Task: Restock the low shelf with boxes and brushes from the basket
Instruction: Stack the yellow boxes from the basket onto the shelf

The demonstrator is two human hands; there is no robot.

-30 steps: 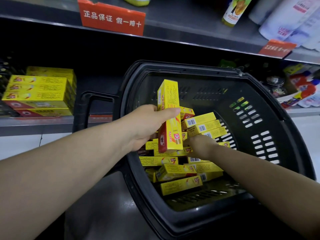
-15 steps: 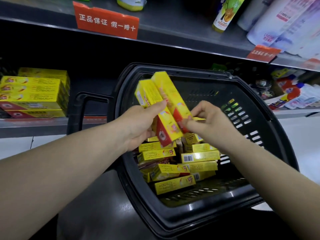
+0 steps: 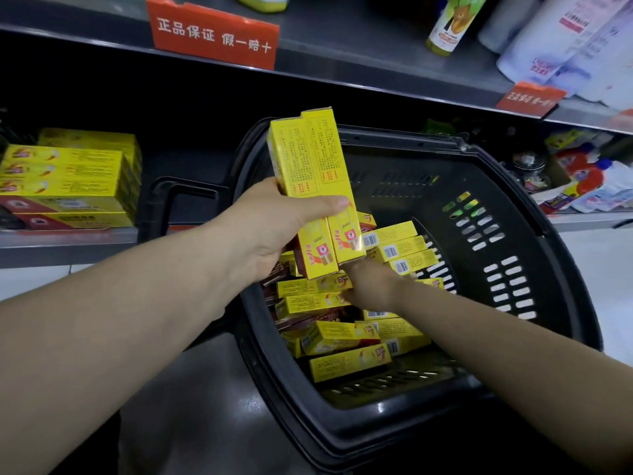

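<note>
**Two boxes raised in the left grip, right grip down in the basket**

Nearest, below both grips: a loose heap of yellow boxes (image 3: pixel 346 363) inside the black basket (image 3: pixel 342 437), lying flat at mixed angles. Right grip (image 3: pixel 368 282) down among that heap, back of the hand upward, fingers hidden behind the held pair; open or closed, impossible to tell. Left grip (image 3: pixel 270 231) wrapped around two yellow boxes (image 3: pixel 315 186), thumb across their fronts, fingers behind. Pair side by side and touching, nearly upright, tops leaning a little left, lower ends just above the right grip. Just left of the left grip, the basket's handle (image 3: pixel 164 200). Farther left of that grip, the low shelf (image 3: pixel 68 243) with a neat stack of like yellow boxes (image 3: pixel 65 180), well apart from the held pair. Far right of the right grip, at the same shelf level, coloured packets (image 3: pixel 596 186). Above and beyond both grips, an upper shelf (image 3: pixel 342 63) bearing a red sign (image 3: pixel 212 37) in white characters, a yellow-green bottle (image 3: pixel 448 25) and white packs (image 3: pixel 561 46).
</note>
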